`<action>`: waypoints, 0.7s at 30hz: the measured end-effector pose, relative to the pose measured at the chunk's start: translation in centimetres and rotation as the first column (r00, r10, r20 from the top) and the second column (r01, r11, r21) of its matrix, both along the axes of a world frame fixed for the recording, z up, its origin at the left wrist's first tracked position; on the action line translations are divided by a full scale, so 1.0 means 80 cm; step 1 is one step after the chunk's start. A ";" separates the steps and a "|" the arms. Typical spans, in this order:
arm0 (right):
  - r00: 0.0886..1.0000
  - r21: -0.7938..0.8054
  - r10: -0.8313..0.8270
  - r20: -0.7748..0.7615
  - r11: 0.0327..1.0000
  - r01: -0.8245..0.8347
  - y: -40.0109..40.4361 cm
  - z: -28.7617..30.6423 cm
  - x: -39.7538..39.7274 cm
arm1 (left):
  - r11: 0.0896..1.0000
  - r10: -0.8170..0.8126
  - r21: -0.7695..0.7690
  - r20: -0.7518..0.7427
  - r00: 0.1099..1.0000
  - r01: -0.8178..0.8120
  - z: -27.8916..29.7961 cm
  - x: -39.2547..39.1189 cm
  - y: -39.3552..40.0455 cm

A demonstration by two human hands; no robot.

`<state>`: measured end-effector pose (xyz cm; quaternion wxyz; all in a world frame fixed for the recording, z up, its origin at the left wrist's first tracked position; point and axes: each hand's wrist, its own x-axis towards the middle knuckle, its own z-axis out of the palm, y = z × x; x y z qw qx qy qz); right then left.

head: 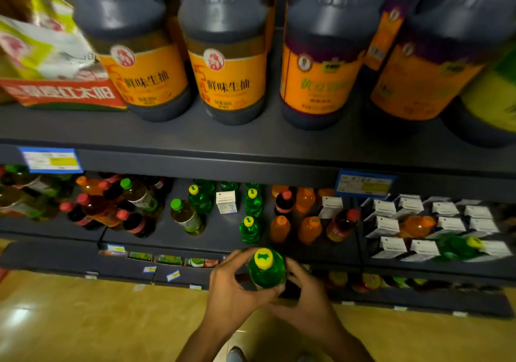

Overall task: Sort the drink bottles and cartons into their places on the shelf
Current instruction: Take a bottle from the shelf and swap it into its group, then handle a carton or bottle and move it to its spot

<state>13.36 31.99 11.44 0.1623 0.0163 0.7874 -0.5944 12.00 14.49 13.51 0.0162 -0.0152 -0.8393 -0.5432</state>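
Fingers: the fingers of both hands are wrapped around 1 green bottle, upright, its yellow cap toward the camera.
Left hand: curled around the bottle's left side, thumb across the front.
Right hand: cupping the right side and base.
Bottle's place: held in the air just in front of the drinks shelf, below a column of matching green bottles.
Shelf: orange bottles stand just right of that column; a lone white carton sits among the green ones; 1 more green bottle lies on its side among the cartons far right.
Risk: the green row's front gap looks tight, so a crooked entry would likely knock the neighbouring orange bottles over.
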 end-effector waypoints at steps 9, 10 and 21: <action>0.988 -0.032 -0.136 -0.073 0.990 0.134 0.028 0.042 0.009 | 0.996 -0.077 0.053 0.043 0.996 0.074 0.049 0.010 -0.010; 0.987 -0.040 -0.151 -0.059 0.988 0.149 0.034 0.040 0.009 | 0.997 -0.037 0.063 0.051 0.998 0.033 0.053 0.012 -0.023; 0.945 0.052 -0.325 -0.032 0.944 0.326 -0.029 0.020 0.015 | 0.986 0.141 0.057 0.182 0.973 -0.153 0.021 0.007 -0.198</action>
